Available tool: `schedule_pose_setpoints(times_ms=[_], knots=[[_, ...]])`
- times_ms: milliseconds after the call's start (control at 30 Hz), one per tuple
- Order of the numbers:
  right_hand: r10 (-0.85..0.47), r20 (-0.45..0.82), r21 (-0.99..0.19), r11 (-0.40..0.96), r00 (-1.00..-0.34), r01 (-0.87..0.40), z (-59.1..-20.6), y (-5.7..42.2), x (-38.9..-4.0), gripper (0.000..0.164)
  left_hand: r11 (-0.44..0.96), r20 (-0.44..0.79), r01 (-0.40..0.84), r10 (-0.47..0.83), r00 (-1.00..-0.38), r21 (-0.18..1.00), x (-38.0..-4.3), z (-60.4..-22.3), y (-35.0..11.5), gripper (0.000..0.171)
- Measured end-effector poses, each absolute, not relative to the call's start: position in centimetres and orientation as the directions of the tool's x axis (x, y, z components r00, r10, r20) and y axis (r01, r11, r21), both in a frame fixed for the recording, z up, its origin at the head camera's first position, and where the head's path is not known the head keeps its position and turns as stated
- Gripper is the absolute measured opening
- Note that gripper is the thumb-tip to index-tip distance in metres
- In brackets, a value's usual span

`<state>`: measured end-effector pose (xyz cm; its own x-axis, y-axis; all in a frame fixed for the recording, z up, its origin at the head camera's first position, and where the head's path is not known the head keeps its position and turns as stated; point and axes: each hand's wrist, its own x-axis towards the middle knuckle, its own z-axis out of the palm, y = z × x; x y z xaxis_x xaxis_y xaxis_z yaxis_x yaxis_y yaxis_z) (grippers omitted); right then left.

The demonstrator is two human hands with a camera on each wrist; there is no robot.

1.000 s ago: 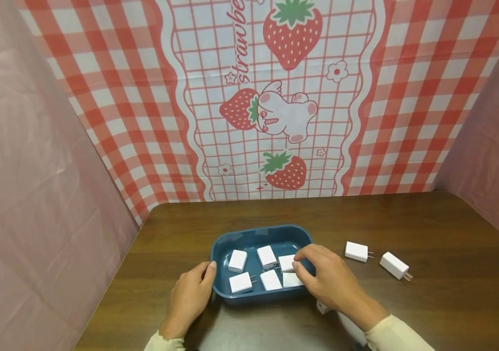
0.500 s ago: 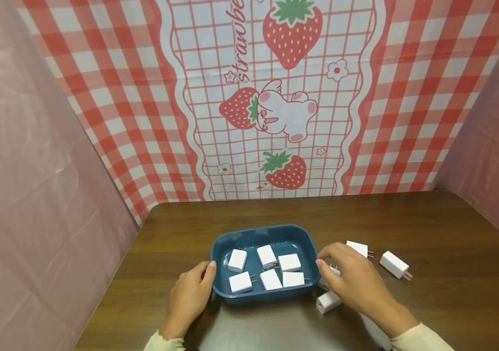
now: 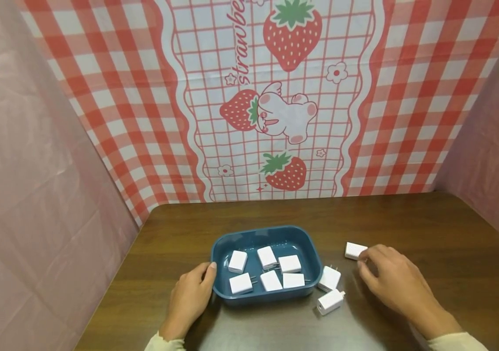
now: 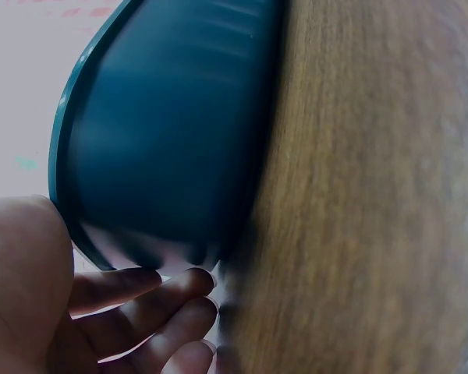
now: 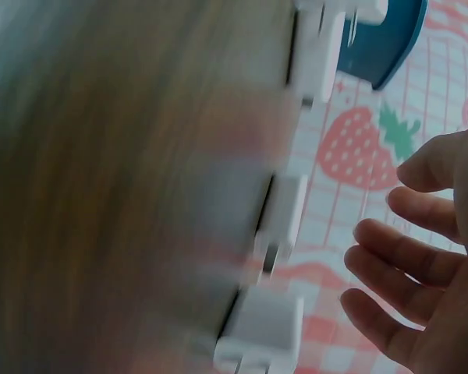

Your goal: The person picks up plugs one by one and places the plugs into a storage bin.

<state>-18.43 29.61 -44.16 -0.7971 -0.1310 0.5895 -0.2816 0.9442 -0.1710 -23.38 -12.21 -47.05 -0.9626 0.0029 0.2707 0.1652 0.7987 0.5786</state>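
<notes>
While six white chargers [image 3: 240,282] are lying inside the blue tray [image 3: 254,238], the left hand [image 3: 190,295] is touching its left end with relaxed fingers. The right hand [image 3: 396,280] is hovering, its fingers spreading apart, near the far charger [image 3: 354,250] at the tray's right. Two nearer chargers [image 3: 330,302] are resting between, on the brown table [image 3: 179,219].

The tub [image 3: 258,238] sits on the table [image 3: 442,229], nearer its left edge. Six plugs [image 3: 240,282] lie inside. Two more plugs [image 3: 330,302] are just right of it. Another plug [image 3: 355,250] lies farther back; a last plug [image 5: 264,323] is nearest the table's right edge.
</notes>
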Motion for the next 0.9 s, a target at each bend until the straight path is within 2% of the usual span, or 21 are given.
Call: schedule_pose_setpoints(times_ms=[233, 533, 700, 900], knots=[[-0.095, 0.554, -0.165, 0.961, -0.827, -0.221, -44.4, 32.6, -18.3, 0.017, 0.795, 0.276, 0.172, 0.007, -0.961, 0.581, -23.3, -46.9, -12.1, 0.032], [0.001, 0.376, -0.188, 0.979, -0.927, -0.075, -44.3, 34.7, -18.4, 0.030, 0.795, 0.277, 0.169, 0.000, -0.961, 0.583, -23.3, -47.0, -12.2, 0.033], [0.020, 0.271, -0.189, 0.981, -0.962, -0.033, -44.1, 35.4, -18.4, 0.026, 0.795, 0.273, 0.167, 0.002, -0.962, 0.583, -23.4, -47.0, -12.2, 0.032], [0.041, 0.210, -0.241, 0.970, -0.977, -0.011, -44.0, 35.4, -18.4, 0.024, 0.796, 0.265, 0.161, 0.001, -0.964, 0.583, -23.4, -47.1, -12.2, 0.032]])
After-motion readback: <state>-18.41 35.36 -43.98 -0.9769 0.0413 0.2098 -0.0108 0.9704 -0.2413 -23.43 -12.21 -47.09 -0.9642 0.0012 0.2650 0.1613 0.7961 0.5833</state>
